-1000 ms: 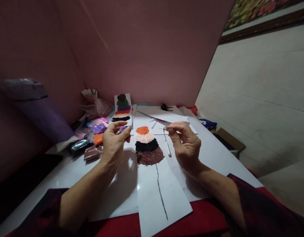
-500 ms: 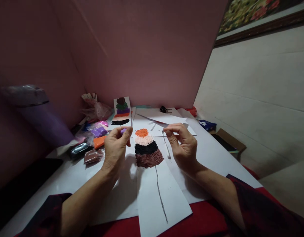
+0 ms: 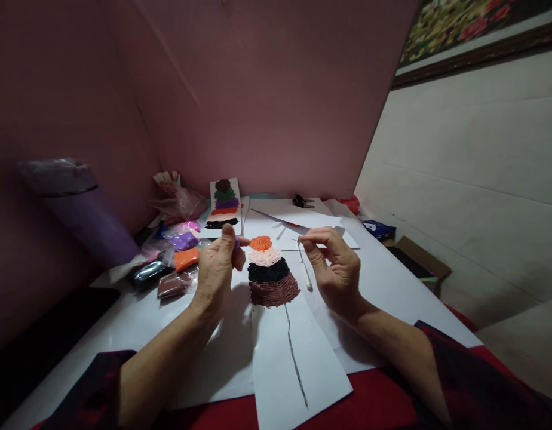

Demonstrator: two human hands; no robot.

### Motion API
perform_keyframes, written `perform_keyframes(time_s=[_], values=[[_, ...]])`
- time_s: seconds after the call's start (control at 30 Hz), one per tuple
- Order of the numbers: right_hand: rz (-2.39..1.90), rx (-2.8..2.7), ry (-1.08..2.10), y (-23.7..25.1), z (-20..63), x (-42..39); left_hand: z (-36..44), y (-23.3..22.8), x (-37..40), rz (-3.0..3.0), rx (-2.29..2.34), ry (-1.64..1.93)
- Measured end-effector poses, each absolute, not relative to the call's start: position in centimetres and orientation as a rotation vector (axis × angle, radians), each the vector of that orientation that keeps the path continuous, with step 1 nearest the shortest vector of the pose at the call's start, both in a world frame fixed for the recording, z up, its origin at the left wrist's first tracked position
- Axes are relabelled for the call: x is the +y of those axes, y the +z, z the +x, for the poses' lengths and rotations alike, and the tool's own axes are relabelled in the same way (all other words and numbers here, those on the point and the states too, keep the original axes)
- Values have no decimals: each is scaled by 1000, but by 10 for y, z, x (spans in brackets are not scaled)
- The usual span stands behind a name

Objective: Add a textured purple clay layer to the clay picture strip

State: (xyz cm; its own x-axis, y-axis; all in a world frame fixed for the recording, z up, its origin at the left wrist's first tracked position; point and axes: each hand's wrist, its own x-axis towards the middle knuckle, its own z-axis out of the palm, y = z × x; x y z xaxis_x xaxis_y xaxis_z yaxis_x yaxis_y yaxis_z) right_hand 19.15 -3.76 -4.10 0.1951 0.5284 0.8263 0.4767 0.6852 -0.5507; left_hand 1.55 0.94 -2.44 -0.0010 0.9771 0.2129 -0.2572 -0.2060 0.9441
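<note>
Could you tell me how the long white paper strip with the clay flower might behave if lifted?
The long white paper strip would probably flop, being thin. The thick layered clay flower likely makes its far end heavier, so it may droop there.

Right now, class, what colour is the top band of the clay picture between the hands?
Orange band, seen clearly in the head view.

White-topped table with a red cloth along its near edge — a long paper strip lies at centre, bearing stacked clay bands of orange, cream, black and brown above a drawn stem line. At ten o'clock from the strip lie bagged clay packets; at eleven o'clock, a second card with coloured clay layers. Loose white sheets spread at twelve to one o'clock — a cotton swab lies just right of the clay bands.
</note>
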Motion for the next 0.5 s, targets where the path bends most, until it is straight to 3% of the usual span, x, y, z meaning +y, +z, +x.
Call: perform_keyframes(time_s=[0.5], values=[[-899, -1477, 16, -37, 189, -40, 22, -17, -4, 1160, 706, 1158]])
